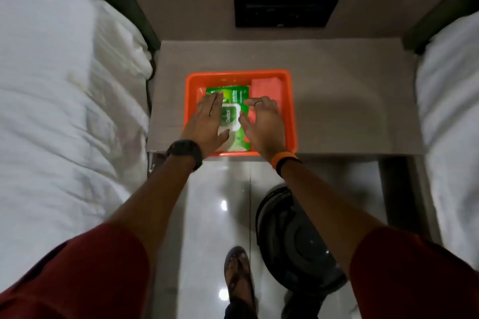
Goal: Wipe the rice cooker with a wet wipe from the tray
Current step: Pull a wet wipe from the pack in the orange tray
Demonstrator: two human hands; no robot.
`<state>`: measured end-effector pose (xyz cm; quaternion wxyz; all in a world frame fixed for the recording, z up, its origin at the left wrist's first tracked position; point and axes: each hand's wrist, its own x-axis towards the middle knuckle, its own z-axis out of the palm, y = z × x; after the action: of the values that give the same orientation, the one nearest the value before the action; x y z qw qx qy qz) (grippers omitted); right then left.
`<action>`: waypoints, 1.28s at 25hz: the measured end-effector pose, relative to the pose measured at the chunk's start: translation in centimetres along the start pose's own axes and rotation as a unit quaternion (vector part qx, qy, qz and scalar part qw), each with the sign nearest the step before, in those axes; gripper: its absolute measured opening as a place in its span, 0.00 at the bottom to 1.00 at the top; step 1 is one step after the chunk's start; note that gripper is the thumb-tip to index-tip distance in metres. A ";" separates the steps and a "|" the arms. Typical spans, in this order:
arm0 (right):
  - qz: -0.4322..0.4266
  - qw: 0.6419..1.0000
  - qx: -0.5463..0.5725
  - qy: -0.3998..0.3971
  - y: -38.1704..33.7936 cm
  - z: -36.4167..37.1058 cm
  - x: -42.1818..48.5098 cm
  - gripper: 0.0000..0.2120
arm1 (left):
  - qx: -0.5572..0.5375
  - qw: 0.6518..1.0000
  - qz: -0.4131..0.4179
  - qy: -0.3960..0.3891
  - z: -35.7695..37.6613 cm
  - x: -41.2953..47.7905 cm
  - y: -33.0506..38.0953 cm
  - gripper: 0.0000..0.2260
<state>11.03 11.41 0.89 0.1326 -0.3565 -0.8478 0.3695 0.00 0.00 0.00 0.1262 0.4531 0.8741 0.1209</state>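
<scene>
In the orange tray lies the green wet wipe pack. The left hand presses it flat, fingers open; the right hand hovers open and empty. It should lift the white lid gently. The rice cooker waits on the floor.

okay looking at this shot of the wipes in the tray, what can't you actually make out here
Head view only:
- Wet wipe pack: both sides hidden under the left hand and right hand; small print blurred.
- Rice cooker on the floor: partly hidden by the right forearm, dark, details unclear.
- Orange tray: near wall hidden by wrists.
</scene>
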 end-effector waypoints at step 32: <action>0.288 0.866 0.391 0.122 3.6 4.7 1.2 0.12 | -0.098 0.988 0.031 -0.113 6.3 2.3 -2.3 0.38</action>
<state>9.71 11.50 -5.00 0.2510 -0.5458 -0.4707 0.6461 -0.97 1.18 -6.91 0.2645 0.4760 0.8237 0.1580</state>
